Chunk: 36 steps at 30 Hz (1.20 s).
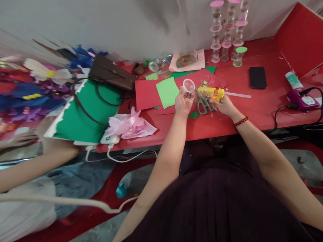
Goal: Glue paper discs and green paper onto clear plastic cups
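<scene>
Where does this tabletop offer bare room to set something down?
Red tabletop shows between the black phone and purple device, and between the pink plastic and left hand. It's crowded around the scissors and right hand, with the light green sheet nearby.

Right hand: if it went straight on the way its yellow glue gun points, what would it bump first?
The right hand would probably push its yellow glue gun into the clear cup in the left hand, though depth is hard to judge.
</scene>
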Tool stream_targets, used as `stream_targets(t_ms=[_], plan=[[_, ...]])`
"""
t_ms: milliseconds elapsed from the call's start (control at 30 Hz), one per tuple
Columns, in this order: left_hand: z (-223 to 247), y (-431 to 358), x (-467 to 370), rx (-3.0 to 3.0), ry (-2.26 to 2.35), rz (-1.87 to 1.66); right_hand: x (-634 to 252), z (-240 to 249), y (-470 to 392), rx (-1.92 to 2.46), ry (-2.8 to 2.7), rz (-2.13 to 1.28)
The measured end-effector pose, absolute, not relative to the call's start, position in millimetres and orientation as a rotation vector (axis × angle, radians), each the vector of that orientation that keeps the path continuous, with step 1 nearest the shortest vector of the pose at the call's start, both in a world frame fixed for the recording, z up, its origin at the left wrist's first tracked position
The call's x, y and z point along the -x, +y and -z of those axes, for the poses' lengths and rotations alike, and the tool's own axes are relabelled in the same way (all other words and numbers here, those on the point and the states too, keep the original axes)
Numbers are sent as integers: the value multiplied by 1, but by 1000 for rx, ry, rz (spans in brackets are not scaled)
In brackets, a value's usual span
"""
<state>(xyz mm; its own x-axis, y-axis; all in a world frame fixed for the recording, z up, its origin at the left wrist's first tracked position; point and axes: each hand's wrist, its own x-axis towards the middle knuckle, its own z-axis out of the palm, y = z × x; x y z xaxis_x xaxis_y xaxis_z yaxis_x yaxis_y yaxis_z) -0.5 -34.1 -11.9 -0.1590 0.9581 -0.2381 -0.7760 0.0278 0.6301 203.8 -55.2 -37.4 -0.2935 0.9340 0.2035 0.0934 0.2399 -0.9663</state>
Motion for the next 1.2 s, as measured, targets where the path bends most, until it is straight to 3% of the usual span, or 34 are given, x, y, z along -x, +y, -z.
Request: stream_targets(t_ms=[1200], plan=[[20,-29,4,-318,759,-1539,-198,27,-64,881,-1652,-1228]])
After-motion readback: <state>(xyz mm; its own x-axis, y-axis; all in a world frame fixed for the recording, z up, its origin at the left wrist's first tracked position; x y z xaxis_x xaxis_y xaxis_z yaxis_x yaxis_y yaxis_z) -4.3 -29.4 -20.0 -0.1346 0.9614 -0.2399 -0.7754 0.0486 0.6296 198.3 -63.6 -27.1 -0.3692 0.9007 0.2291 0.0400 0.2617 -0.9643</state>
